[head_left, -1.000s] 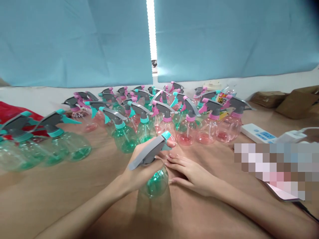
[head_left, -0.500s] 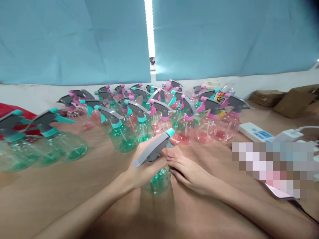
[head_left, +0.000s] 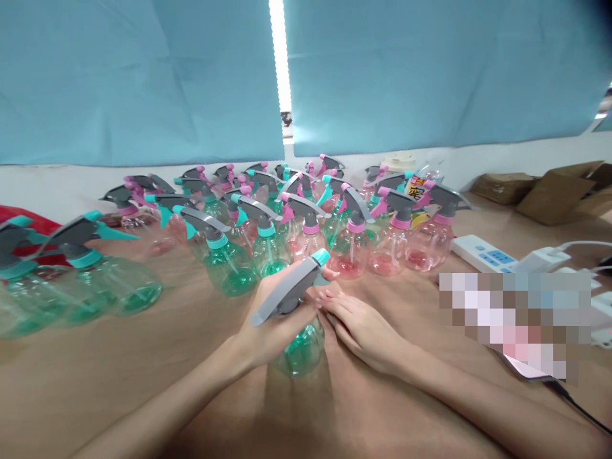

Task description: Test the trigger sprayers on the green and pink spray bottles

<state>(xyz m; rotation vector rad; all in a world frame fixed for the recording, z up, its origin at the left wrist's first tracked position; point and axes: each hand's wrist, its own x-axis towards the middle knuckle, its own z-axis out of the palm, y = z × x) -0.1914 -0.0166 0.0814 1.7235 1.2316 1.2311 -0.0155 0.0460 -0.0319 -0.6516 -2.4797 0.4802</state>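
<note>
A green spray bottle [head_left: 300,352] with a grey and teal spray head stands upright on the brown table [head_left: 201,408]. My left hand [head_left: 270,322] is wrapped round its neck just under the head, with fingers near the trigger. At the bottle's right side, my right hand [head_left: 358,325] lies with its fingertips by the neck and the left fingers; its fingers are stretched out, close together. Behind my hands are several green spray bottles [head_left: 232,268] and pink spray bottles [head_left: 351,252].
More green bottles [head_left: 124,287] stand at the left, near a red item [head_left: 29,220]. On the right are a white power strip [head_left: 482,254] with plugs, a blurred-out flat device [head_left: 530,366] on a cable, and cardboard boxes [head_left: 554,191]. Blue cloth [head_left: 143,76] hangs behind.
The whole view has shifted slightly, so things appear a little further left. My left hand keeps its hold on the bottle, and my right hand stays beside it.
</note>
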